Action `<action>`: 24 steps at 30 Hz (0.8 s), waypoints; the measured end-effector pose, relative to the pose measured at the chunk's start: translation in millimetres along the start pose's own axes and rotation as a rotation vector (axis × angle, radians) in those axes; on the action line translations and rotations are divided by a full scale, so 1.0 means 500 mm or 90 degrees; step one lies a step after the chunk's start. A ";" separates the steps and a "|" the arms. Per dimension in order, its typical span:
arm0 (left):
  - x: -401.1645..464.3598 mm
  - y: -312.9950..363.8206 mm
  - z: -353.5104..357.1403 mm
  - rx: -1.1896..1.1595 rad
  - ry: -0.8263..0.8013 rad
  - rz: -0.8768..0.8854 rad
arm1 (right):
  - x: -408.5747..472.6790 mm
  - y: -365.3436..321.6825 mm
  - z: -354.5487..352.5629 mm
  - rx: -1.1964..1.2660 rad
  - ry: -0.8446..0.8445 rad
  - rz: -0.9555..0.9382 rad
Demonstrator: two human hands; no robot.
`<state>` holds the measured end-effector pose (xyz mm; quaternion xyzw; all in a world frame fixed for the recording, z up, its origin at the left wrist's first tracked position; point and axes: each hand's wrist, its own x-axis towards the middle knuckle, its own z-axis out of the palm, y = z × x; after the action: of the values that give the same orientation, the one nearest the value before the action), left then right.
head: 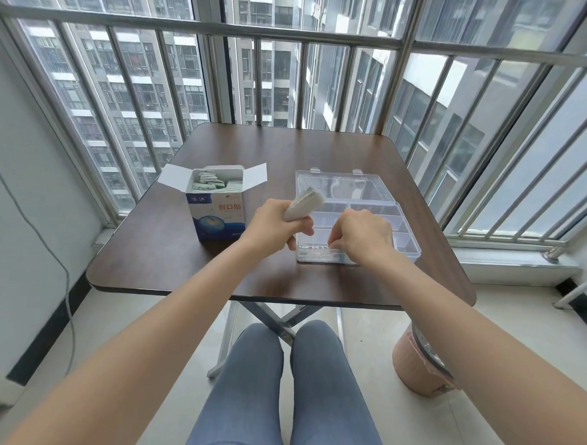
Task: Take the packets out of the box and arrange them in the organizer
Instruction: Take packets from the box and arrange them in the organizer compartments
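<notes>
Packets (pixel 304 206), flat papery stack, gripped by left hand (pixel 275 223) over clear plastic organizer (pixel 408 241).

One open cardboard box (pixel 219 216) stands on the single brown table (pixel 171 251), and the packets inside the box (pixel 209 182) are too many and too jumbled to count. To the right of the box lies one clear plastic organizer (pixel 405 236) with its one lid (pixel 343 185) folded back, and one packet (pixel 321 251) shows in its nearest compartment. Two hands are over the table: the left hand (pixel 274 225), between box and organizer, grips one bundle of packets (pixel 304 206) whose number cannot be told, and the right hand (pixel 363 236) is over the organizer; one pinkish bin (pixel 413 369) stands on the floor far right of the box.
</notes>
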<state>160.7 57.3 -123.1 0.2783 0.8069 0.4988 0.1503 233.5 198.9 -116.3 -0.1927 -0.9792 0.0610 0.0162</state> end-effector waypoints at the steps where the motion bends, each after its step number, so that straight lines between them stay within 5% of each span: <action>1: -0.003 0.001 -0.001 -0.042 -0.012 -0.017 | -0.001 0.004 0.001 0.018 0.001 -0.002; 5: -0.015 0.010 -0.010 -0.141 -0.085 -0.056 | -0.004 0.025 -0.010 0.146 0.021 -0.007; 10: -0.019 0.016 -0.012 -0.135 -0.158 -0.073 | -0.018 0.026 -0.051 0.649 -0.028 -0.004; 14: -0.026 0.032 -0.004 -0.142 -0.202 -0.068 | -0.021 0.019 -0.053 0.641 -0.020 -0.010; 24: -0.022 0.020 -0.021 -0.197 -0.102 -0.004 | -0.018 0.019 -0.040 0.745 -0.013 0.024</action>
<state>166.9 46.5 -110.0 0.2886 0.7068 0.5927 0.2567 246.5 206.3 -97.8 -0.1683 -0.7794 0.5935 0.1095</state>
